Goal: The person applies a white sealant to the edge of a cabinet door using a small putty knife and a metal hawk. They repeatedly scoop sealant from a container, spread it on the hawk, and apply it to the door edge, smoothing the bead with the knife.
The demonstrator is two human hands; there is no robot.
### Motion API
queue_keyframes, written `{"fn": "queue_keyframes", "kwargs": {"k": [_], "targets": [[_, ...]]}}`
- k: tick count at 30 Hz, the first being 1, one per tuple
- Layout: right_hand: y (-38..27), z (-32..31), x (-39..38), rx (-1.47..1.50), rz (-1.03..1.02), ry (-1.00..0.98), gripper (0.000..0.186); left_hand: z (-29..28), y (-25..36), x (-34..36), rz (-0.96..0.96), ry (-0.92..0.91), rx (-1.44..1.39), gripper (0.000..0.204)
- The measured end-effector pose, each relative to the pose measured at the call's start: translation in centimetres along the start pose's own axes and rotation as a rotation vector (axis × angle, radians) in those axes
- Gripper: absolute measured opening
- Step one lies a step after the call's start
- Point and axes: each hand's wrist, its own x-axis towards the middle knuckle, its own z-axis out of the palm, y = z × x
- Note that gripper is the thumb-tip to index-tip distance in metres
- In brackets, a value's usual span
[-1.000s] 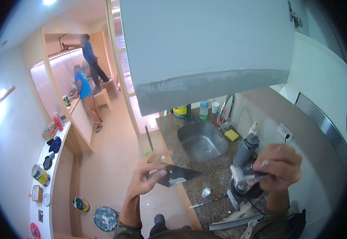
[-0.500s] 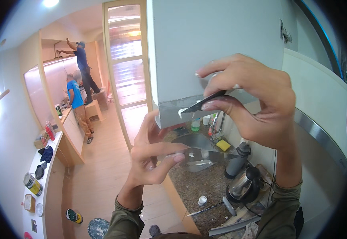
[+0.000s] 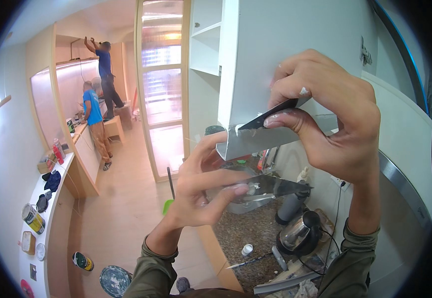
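Note:
My right hand (image 3: 332, 109) pinches a dark flat scraper (image 3: 263, 118) between thumb and fingers, its tip at the lower corner of a grey cabinet panel (image 3: 285, 39). White filler shows on the scraper's tip, and a white smear marks one knuckle. Along the panel's bottom runs a grey edge strip (image 3: 260, 141). Below it, my left hand (image 3: 196, 193) is closed on a metal scraper (image 3: 285, 186) that carries dabs of white filler. Some left fingers reach up behind the strip's near end; their tips are hidden.
Beneath my hands, a speckled counter (image 3: 233, 228) holds a kettle (image 3: 303, 231), a small white jar (image 3: 247, 249) and a grey bottle (image 3: 290, 211). Paint cans (image 3: 33, 218) stand on the left ledge. Two people, one in a blue shirt (image 3: 93, 111), work at the far left.
The view has shifted, bringing open white shelves in beside the panel. Both hands still grip their scrapers, and the right scraper remains at the panel's lower corner.

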Motion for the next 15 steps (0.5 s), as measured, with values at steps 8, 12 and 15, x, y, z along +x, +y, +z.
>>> {"fn": "queue_keyframes", "kwargs": {"k": [8,12,15], "targets": [[-0.5,-0.1,0.6,-0.043,-0.029,-0.041,0.026,-0.1,0.0,0.2,0.034,-0.016,0.059,0.017],[-0.9,-0.6,0.9,-0.154,-0.049,-0.062,0.025,-0.1,0.5,0.2,-0.003,-0.012,0.068,0.020],[-1.3,-0.9,1.3,-0.174,-0.059,0.039,0.024,-0.2,0.8,0.2,-0.051,0.003,0.093,0.021]]}}
